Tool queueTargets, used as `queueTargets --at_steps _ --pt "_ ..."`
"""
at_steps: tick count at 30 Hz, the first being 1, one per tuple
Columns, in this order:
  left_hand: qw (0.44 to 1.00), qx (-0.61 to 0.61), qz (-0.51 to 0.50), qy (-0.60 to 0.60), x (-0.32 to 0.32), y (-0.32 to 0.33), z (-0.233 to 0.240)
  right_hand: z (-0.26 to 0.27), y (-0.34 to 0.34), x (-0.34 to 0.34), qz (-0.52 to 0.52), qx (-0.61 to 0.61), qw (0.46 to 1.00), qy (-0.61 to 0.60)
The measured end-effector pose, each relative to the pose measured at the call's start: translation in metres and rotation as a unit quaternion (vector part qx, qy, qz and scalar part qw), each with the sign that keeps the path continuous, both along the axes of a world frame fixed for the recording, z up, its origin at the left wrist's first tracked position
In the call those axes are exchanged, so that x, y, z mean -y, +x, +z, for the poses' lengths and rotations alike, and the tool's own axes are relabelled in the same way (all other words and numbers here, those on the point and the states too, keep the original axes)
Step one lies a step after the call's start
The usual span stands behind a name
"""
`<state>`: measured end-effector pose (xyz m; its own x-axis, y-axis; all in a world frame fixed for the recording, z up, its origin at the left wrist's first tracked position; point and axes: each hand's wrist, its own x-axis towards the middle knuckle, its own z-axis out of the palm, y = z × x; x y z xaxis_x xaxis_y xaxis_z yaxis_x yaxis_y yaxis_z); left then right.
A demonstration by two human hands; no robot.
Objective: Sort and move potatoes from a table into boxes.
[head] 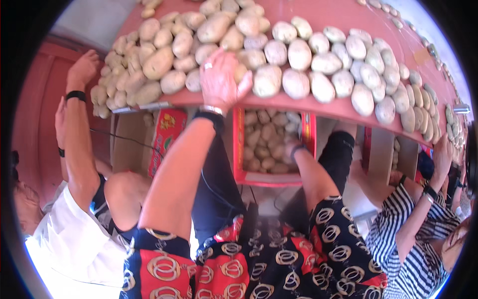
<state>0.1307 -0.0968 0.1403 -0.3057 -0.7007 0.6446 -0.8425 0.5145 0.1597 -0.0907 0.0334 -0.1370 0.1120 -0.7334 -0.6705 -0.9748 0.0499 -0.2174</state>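
Note:
My left hand [221, 76], wearing a ring and wristbands, reaches palm down over the table's front edge among pale oval potato-like produce [300, 55]. One piece [240, 72] shows between its thumb and fingers; the back of the hand hides whether it is gripped. Below the table, a red-rimmed cardboard box [270, 179] holds many similar pieces [269, 134]. My right hand [291, 147] is down inside this box at its right side, blurred and partly hidden by its own wrist, so its hold is unclear.
Produce is heaped along the red table [321, 11]. At left, a person in white [74, 239] has a hand near the pile. Another in stripes [407, 224] works at right. More cardboard boxes [130, 145] stand under the table, with a dark cable [127, 139] hanging nearby.

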Motion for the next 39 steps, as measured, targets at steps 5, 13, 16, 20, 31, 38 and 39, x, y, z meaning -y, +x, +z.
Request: queueTargets --at_steps 5,13,16,20,31,38,39 --pt "0.997 -0.047 -0.053 0.016 0.001 -0.047 -0.003 -0.023 -0.042 -0.016 -0.045 -0.043 0.998 -0.010" --pt "0.998 -0.002 -0.069 0.013 -0.001 -0.031 -0.014 -0.011 -0.007 -0.002 -0.121 0.002 0.992 -0.020" --pt "0.998 0.013 -0.065 0.015 -0.001 -0.025 -0.007 0.006 0.005 0.002 -0.140 0.024 0.989 -0.033" --pt "0.997 0.022 -0.075 0.011 0.005 -0.030 -0.019 0.018 -0.006 -0.003 -0.186 0.053 0.980 -0.051" --pt "0.997 0.054 -0.061 -0.016 0.010 -0.020 -0.017 0.187 -0.028 0.027 -0.121 0.602 0.786 -0.069" --pt "0.996 0.077 -0.046 0.004 0.008 -0.013 -0.008 0.255 -0.054 -0.016 -0.308 0.875 0.348 0.137" --pt "0.996 0.075 -0.046 0.003 0.008 -0.015 -0.006 0.247 -0.049 -0.020 -0.382 0.865 0.290 0.150"
